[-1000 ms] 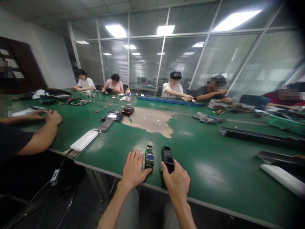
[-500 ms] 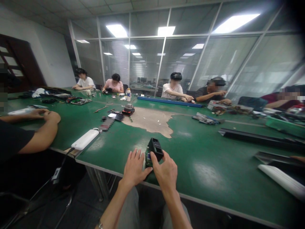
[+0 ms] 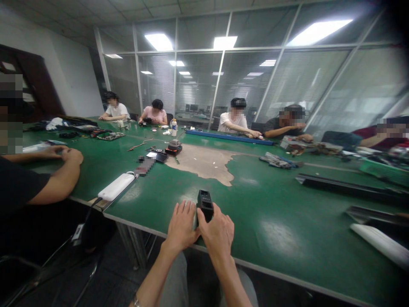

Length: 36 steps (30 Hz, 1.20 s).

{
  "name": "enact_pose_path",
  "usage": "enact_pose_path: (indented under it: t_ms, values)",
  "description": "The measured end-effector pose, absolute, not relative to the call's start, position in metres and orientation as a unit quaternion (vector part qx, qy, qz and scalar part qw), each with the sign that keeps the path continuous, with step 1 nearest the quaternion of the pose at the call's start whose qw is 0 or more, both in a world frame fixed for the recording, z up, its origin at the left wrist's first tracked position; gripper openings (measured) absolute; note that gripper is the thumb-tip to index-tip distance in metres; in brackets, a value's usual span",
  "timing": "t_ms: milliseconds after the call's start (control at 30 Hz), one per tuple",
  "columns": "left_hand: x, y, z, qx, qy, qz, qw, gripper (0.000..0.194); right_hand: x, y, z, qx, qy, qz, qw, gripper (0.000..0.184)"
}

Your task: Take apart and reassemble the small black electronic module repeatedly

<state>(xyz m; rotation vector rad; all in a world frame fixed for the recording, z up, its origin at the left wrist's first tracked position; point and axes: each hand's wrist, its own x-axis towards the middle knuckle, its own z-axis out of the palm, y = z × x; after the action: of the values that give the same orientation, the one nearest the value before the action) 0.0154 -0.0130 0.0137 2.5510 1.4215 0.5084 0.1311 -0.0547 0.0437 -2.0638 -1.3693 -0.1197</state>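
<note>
A black plastic housing [image 3: 205,204] with rectangular openings in its top stands near the table's front edge. My right hand [image 3: 217,228] is closed around its near and right sides, thumb on the left and fingers behind. My left hand [image 3: 182,224] lies just left of the housing with its fingers stretched forward, and its thumb reaches toward the housing's lower near edge. Whether that thumb touches it I cannot tell. The lower part of the housing is hidden behind my hands.
On the green table [image 3: 255,204], a white power strip [image 3: 116,186] lies left, beside a co-worker's arm [image 3: 60,179]. Beyond my hands are a bare brown patch [image 3: 201,162] and a gadget with a round top [image 3: 174,147]. Gloves [image 3: 276,160] and dark metal channels [image 3: 338,187] lie right.
The black housing has gone from tilted to more upright, lower and slightly left, with my right hand moving along. The green circuit board seen beneath it is now hidden.
</note>
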Motion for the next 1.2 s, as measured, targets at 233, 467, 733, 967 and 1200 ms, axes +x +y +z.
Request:
enact_pose_path:
  t_ms: [233, 467, 733, 967, 1200]
  values:
    - [0.017, -0.013, 0.012, 0.856, 0.480, 0.171, 0.084, 0.071, 0.128, -0.057, 0.031, -0.798, -0.522, -0.059, 0.296, 0.059]
    - [0.018, -0.011, 0.009, 0.858, 0.479, 0.171, 0.074, 0.071, 0.134, -0.056, 0.004, -0.778, -0.524, -0.055, 0.343, 0.072]
    - [0.019, -0.010, 0.010, 0.860, 0.480, 0.159, 0.067, 0.065, 0.135, -0.049, 0.001, -0.773, -0.513, -0.038, 0.371, 0.073]
    - [0.018, -0.010, 0.011, 0.864, 0.475, 0.155, 0.065, 0.062, 0.132, -0.051, 0.001, -0.773, -0.515, -0.036, 0.369, 0.058]
    - [0.016, -0.010, 0.010, 0.863, 0.472, 0.169, 0.065, 0.061, 0.131, -0.052, -0.001, -0.770, -0.519, -0.045, 0.370, 0.052]
